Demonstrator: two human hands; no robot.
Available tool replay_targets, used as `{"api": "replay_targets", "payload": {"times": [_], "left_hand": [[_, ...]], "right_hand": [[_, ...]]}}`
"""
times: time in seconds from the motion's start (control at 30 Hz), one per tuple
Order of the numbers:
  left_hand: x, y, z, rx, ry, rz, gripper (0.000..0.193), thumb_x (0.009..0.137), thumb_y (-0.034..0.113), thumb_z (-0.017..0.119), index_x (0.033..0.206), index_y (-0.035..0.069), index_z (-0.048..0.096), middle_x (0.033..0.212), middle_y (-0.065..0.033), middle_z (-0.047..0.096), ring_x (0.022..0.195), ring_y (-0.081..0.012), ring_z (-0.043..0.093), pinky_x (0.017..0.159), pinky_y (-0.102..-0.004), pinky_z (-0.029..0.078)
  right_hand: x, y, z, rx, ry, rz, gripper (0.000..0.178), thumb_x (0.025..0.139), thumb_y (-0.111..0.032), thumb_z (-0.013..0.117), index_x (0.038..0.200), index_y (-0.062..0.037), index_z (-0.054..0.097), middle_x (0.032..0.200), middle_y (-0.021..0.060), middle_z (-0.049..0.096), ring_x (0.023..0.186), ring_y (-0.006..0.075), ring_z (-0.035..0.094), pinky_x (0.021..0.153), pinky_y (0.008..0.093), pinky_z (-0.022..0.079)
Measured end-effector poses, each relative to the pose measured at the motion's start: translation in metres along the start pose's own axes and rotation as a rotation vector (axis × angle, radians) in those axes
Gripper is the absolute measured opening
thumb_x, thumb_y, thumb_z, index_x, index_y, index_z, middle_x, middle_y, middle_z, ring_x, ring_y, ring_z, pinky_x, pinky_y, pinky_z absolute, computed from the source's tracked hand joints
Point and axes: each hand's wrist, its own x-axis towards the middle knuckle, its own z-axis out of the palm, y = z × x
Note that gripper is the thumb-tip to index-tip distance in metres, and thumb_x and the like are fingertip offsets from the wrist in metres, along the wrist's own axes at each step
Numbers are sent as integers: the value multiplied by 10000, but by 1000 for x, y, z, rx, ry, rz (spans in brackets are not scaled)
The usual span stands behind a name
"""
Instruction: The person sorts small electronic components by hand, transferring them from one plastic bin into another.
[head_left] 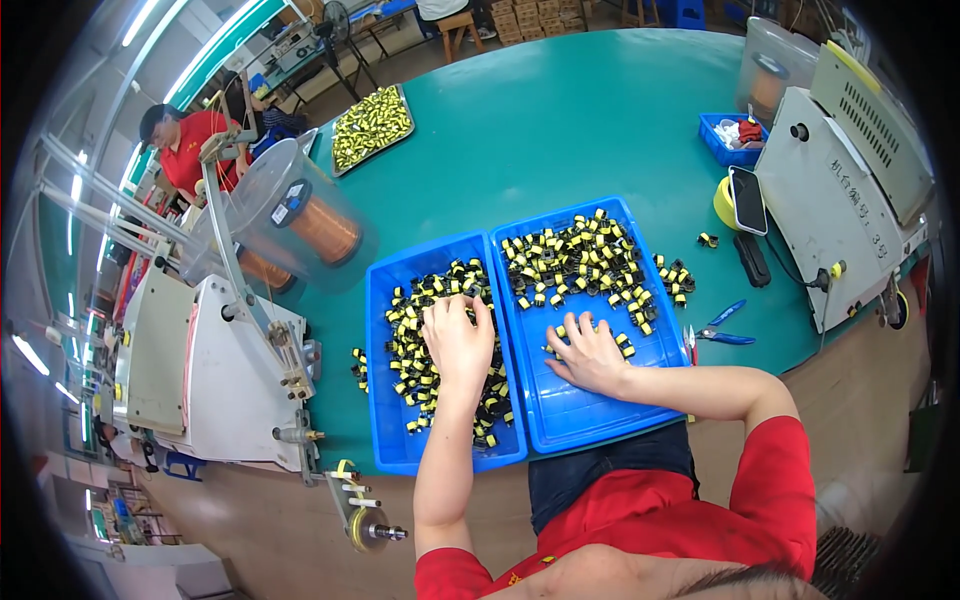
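Observation:
Two blue trays stand side by side at the table's near edge. The left tray (382, 420) holds a heap of small black coil bobbins (410, 375) wrapped in yellow tape. Over that heap is my left hand (460, 340), its fingers curled down and close together; whatever is at the fingertips is hidden. In the right tray (600, 425), more of the same bobbins (575, 255) lie toward the far side. My right hand (590, 360) rests low in this tray with fingers spread, touching or just above a few bobbins, and its palm side cannot be seen.
Winding machines flank me, one left (235, 370) and one right (835, 200). Blue-handled cutters (725, 335), a phone (747, 200) and loose bobbins (675, 280) lie right of the trays. A metal tray (405, 120) of yellow parts sits far left. A person in red (190, 150) works beyond.

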Motion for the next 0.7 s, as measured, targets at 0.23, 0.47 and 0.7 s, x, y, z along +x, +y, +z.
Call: {"api": "replay_targets", "payload": {"times": [0.23,0.47,0.7], "left_hand": [[-1,-1,0,-4,12,6,190,836,218,577,811,35,619,878,-111,581,889,-284,514,811,-390,401],[0,1,0,-33,20,12,193,837,212,574,809,27,618,866,-114,584,881,-285,518,813,-387,402],[0,0,1,-39,53,31,190,836,206,571,804,24,617,863,-114,586,880,-286,520,813,-389,404]], "right_hand": [[6,2,4,53,110,-60,443,813,-461,538,1076,-105,519,1011,188,501,881,331,496,511,379,436],[7,6,8,70,178,-107,395,803,-439,561,1028,-118,514,992,210,496,867,342,502,470,370,444],[8,6,1,108,240,-82,298,737,-313,637,931,-116,529,980,181,509,849,330,514,440,349,445]]}}
